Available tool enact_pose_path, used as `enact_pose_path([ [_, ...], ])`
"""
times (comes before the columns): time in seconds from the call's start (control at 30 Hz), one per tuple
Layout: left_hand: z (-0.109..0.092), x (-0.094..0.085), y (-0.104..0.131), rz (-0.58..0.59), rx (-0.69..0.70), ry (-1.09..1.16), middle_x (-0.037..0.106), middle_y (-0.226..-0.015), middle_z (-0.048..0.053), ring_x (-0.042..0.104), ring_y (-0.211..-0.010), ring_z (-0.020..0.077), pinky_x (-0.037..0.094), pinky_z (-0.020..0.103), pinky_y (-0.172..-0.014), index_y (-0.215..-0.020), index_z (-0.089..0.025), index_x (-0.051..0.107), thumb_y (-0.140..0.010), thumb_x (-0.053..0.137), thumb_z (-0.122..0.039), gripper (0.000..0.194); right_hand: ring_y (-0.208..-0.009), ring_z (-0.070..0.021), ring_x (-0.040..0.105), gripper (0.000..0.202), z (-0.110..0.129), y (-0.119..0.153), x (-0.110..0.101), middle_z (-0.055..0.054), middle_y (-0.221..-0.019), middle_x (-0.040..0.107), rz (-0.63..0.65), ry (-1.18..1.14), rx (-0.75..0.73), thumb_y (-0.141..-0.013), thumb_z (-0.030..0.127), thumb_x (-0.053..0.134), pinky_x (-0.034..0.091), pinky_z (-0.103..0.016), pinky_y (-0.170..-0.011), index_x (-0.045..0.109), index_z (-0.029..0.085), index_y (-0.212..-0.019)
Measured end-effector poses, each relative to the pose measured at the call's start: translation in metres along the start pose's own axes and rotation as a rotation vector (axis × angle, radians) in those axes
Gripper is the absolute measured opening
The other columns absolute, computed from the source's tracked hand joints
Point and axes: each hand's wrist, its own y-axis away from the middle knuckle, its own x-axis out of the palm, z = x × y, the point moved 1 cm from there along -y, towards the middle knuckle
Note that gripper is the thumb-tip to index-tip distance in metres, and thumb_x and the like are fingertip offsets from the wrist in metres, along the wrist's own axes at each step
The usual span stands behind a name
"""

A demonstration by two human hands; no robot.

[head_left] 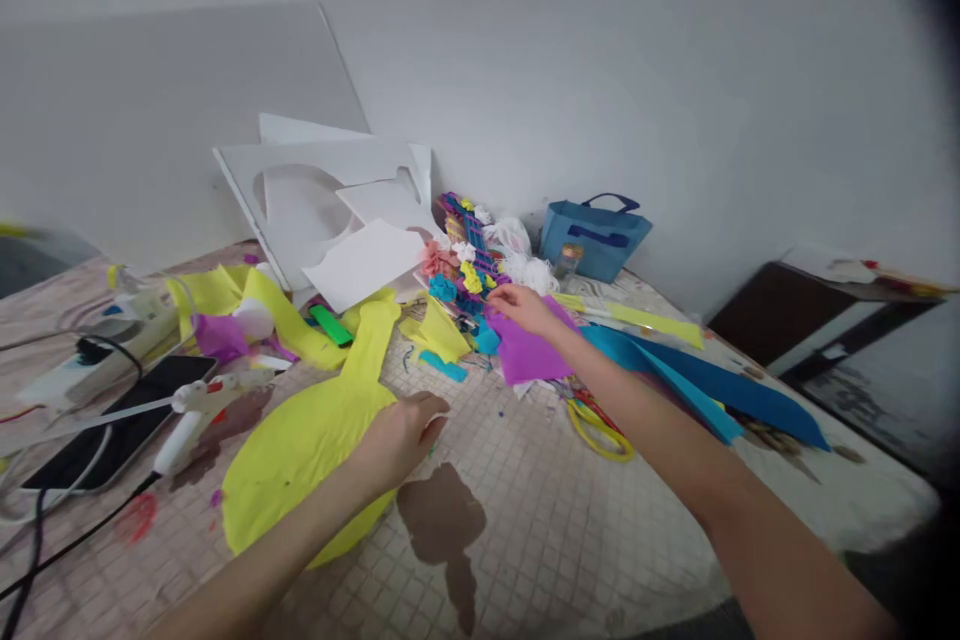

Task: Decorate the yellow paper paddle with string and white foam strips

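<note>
My left hand (405,432) is curled in above the right edge of a yellow paper-covered cutout (300,465) with a round body and a long neck. Whatever its bent fingers may hold is hidden. My right hand (523,308) reaches forward, fingers bent close together, at the upper edge of a purple paper sheet (529,350). Its fingertips are beside blue crumpled paper (486,335) and a decorated piece (472,240) with purple strings and yellow, white and blue paper puffs. Anything small between those fingers cannot be made out.
Left lie a white glue gun (191,420), a black phone (124,420), a power strip (90,360) and cables. White board offcuts (367,265) lean at the back. A blue bag (596,235) and glass jar (569,260) stand behind; blue sheets (675,375) and a yellow ring (596,435) lie right.
</note>
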Motion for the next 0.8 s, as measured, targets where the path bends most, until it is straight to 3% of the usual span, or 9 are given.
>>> enact_pose_path([
  [0.13, 0.005, 0.005, 0.005, 0.006, -0.023, 0.026, 0.069, -0.097, 0.006, 0.066, -0.087, 0.0195, 0.049, 0.028, -0.075, -0.098, -0.018, 0.065, -0.089, 0.044, -0.016, 0.022, -0.071, -0.0143, 0.065, 0.014, 0.035, -0.067, 0.034, -0.002, -0.082, 0.069, 0.070, 0.079, -0.052, -0.084, 0.022, 0.053, 0.050, -0.027, -0.069, 0.063, 0.016, -0.092],
  [0.2, 0.006, 0.006, 0.009, 0.010, -0.030, 0.031, 0.069, -0.095, 0.006, 0.066, -0.087, 0.0187, 0.048, 0.026, -0.075, -0.096, -0.019, 0.065, -0.089, 0.044, -0.017, 0.022, -0.081, -0.0157, 0.065, 0.017, 0.052, -0.103, 0.048, -0.004, -0.091, 0.069, 0.055, 0.141, -0.076, -0.085, 0.019, 0.052, 0.050, -0.029, -0.077, 0.062, 0.016, -0.097],
  [0.3, 0.006, 0.005, 0.014, 0.039, -0.037, 0.001, 0.069, -0.092, 0.005, 0.066, -0.085, 0.0186, 0.047, 0.025, -0.073, -0.092, -0.019, 0.065, -0.089, 0.044, -0.017, 0.021, -0.104, -0.0248, 0.058, 0.026, 0.073, -0.146, 0.068, -0.014, -0.107, 0.065, -0.016, 0.254, -0.091, -0.082, 0.016, 0.055, 0.043, -0.040, -0.093, 0.059, 0.011, -0.108],
  [0.4, 0.002, 0.002, 0.017, 0.077, -0.045, -0.042, 0.068, -0.089, 0.004, 0.065, -0.082, 0.0186, 0.046, 0.024, -0.068, -0.086, -0.018, 0.063, -0.089, 0.044, -0.016, 0.020, -0.120, -0.0340, 0.045, 0.039, 0.081, -0.169, 0.088, -0.025, -0.119, 0.057, -0.070, 0.332, -0.094, -0.079, 0.013, 0.058, 0.031, -0.049, -0.102, 0.053, 0.004, -0.117],
  [0.5, -0.001, 0.001, 0.017, 0.109, -0.054, -0.064, 0.068, -0.087, 0.004, 0.064, -0.078, 0.0177, 0.045, 0.023, -0.065, -0.082, -0.017, 0.062, -0.090, 0.044, -0.017, 0.020, -0.122, -0.0358, 0.040, 0.038, 0.081, -0.177, 0.102, -0.025, -0.117, 0.057, -0.080, 0.353, -0.087, -0.075, 0.011, 0.062, 0.029, -0.050, -0.102, 0.056, 0.006, -0.113],
  [0.63, 0.000, 0.002, 0.019, 0.114, -0.056, -0.050, 0.067, -0.087, 0.005, 0.064, -0.078, 0.0181, 0.045, 0.024, -0.066, -0.082, -0.017, 0.062, -0.090, 0.043, -0.018, 0.021, -0.106, -0.0281, 0.053, 0.023, 0.082, -0.180, 0.095, -0.014, -0.104, 0.063, -0.086, 0.294, -0.071, -0.078, 0.020, 0.062, 0.040, -0.040, -0.091, 0.061, 0.012, -0.100],
  [0.77, 0.005, 0.008, 0.020, 0.072, -0.080, 0.097, 0.065, -0.080, 0.006, 0.062, -0.076, 0.0189, 0.044, 0.026, -0.068, -0.075, -0.017, 0.061, -0.087, 0.046, -0.018, 0.019, -0.085, -0.0180, 0.059, 0.028, 0.083, -0.165, 0.054, -0.006, -0.097, 0.062, -0.177, 0.130, -0.048, -0.090, 0.033, 0.042, 0.046, -0.030, -0.074, 0.054, 0.016, -0.109],
  [0.8, 0.005, 0.009, 0.020, 0.052, -0.096, 0.150, 0.065, -0.078, 0.006, 0.062, -0.075, 0.0187, 0.044, 0.027, -0.068, -0.075, -0.017, 0.060, -0.087, 0.046, -0.018, 0.018, -0.080, -0.0161, 0.059, 0.029, 0.080, -0.154, 0.040, -0.005, -0.093, 0.062, -0.224, -0.053, -0.028, -0.089, 0.035, 0.045, 0.046, -0.028, -0.069, 0.054, 0.017, -0.108],
])
